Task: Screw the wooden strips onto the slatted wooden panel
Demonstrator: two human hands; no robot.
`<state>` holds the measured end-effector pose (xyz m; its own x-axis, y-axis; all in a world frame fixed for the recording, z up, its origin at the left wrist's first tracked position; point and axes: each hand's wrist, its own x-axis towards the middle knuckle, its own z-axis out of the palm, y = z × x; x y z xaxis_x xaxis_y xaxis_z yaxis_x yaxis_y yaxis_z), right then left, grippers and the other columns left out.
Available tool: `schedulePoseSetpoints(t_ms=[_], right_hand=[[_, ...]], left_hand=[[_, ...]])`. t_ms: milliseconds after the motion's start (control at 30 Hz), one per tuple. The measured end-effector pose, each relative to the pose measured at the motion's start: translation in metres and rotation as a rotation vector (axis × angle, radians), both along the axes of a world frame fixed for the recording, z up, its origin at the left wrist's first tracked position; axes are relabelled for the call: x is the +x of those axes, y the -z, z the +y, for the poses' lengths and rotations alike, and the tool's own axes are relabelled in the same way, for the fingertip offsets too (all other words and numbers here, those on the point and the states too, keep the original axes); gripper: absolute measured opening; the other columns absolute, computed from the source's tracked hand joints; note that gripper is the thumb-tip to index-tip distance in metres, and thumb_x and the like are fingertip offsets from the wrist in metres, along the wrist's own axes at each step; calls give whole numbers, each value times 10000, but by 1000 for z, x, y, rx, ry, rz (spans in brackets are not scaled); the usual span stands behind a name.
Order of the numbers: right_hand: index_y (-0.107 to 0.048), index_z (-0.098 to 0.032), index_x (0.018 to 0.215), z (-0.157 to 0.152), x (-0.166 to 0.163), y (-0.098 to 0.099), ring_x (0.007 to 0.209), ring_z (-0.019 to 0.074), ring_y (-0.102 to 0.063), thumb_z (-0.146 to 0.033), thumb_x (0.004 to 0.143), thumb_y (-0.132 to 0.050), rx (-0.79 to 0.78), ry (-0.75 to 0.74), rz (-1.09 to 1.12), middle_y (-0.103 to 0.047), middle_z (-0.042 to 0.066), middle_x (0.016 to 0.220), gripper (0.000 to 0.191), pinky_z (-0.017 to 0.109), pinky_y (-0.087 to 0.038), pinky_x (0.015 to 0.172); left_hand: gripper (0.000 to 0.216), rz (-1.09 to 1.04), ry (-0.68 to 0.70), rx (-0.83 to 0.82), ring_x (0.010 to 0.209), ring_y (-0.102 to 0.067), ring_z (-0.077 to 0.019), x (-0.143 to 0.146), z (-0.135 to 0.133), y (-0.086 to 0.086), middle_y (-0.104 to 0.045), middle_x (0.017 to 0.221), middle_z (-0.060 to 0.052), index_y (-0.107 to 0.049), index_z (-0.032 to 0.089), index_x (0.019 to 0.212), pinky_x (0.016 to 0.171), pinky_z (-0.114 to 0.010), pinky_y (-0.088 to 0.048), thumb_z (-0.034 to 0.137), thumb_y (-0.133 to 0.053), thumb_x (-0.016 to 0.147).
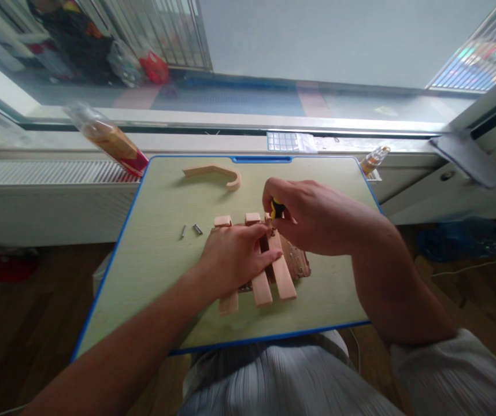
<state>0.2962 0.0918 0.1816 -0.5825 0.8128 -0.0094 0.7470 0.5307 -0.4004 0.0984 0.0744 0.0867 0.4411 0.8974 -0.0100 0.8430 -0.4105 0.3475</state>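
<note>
My right hand is closed around a yellow-and-black screwdriver, its tip down at the upper part of the rightmost wooden piece. My left hand presses over the pale wooden pieces, with its thumb and index finger gripping near the screwdriver tip. Beside that piece lie the middle wooden piece and the left wooden piece, partly covered by my hand. Underneath them is a brown board with small holes. Two of the raised upper ends show beyond my left hand.
A loose J-shaped wooden hook lies at the back of the blue-edged table. Several screws are left of my hand. A large bottle and a small bottle stand beyond the table's corners, near the window sill.
</note>
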Motion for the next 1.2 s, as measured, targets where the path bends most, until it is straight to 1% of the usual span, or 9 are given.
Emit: schedulePoseSetpoints(t_ms=[133, 300, 400, 600, 767, 900, 1033, 1133, 1200], right_hand=[[-633, -198, 985, 3, -2, 2, 734, 175, -519, -208, 931, -588, 64, 34, -24, -670, 44, 825, 71, 350, -281, 681], [-670, -211, 1106, 6, -2, 6, 709, 182, -499, -228, 917, -622, 115, 88, -11, -675, 27, 802, 196, 354, -283, 696], [-662, -221, 1110, 6, -1, 8, 688, 180, -466, -269, 945, -613, 113, 90, -21, -661, 19, 775, 179, 356, -276, 687], [-584, -198, 1104, 3, 0, 5, 766, 181, -491, -233, 916, -599, 29, 10, 0, -691, 66, 948, 192, 341, -294, 677], [-612, -187, 1093, 2, -2, 4, 766, 178, -487, -159, 889, -554, 50, -4, 1, -683, 58, 914, 214, 345, -297, 691], [-660, -210, 992, 5, -5, 6, 702, 175, -450, -248, 908, -601, 118, 50, -53, -669, 37, 805, 110, 359, -269, 689], [-648, -219, 1024, 4, -7, 6, 680, 177, -440, -327, 935, -614, 123, 90, -101, -680, 42, 812, 144, 361, -232, 664], [-611, -203, 1078, 2, -5, 4, 742, 187, -492, -355, 937, -628, 87, 22, -62, -708, 70, 912, 209, 352, -253, 661], [-600, -198, 1079, 0, -4, 2, 782, 187, -527, -281, 930, -596, 38, -31, -23, -714, 75, 952, 171, 344, -275, 668]], left_hand=[[284, 13, -4, 12, 721, -723, -260, 1, 0, -1, -782, 792, 8, -802, 310, 985, 668, -359, -399, 586, -786, 918], [316, 31, -1, -7, 726, -724, -248, 2, 1, -3, -791, 809, 16, -816, 348, 1135, 678, -349, -401, 579, -779, 924], [352, 26, 5, -9, 737, -729, -256, 1, 1, -3, -791, 811, 15, -810, 360, 1191, 692, -350, -413, 598, -759, 936], [342, 8, 6, 1, 718, -726, -253, 0, 0, -2, -783, 791, 18, -797, 346, 1198, 693, -349, -421, 563, -771, 936], [271, -12, 4, -21, 693, -715, -235, 0, 0, -2, -780, 783, 17, -798, 316, 1060, 671, -341, -407, 554, -781, 931], [243, -12, 8, -11, 713, -728, -244, 0, 0, -2, -779, 779, 9, -787, 303, 990, 680, -346, -413, 539, -785, 928], [291, 18, 6, 11, 759, -753, -271, -1, 1, -1, -783, 778, -5, -786, 297, 995, 701, -361, -439, 580, -777, 926], [284, 17, 15, 6, 753, -751, -259, 0, 1, -1, -796, 805, 7, -784, 306, 1038, 705, -355, -446, 572, -764, 939], [292, 20, 12, 1, 737, -742, -257, -1, 1, -1, -797, 804, 5, -782, 301, 1024, 692, -355, -439, 579, -761, 938]])
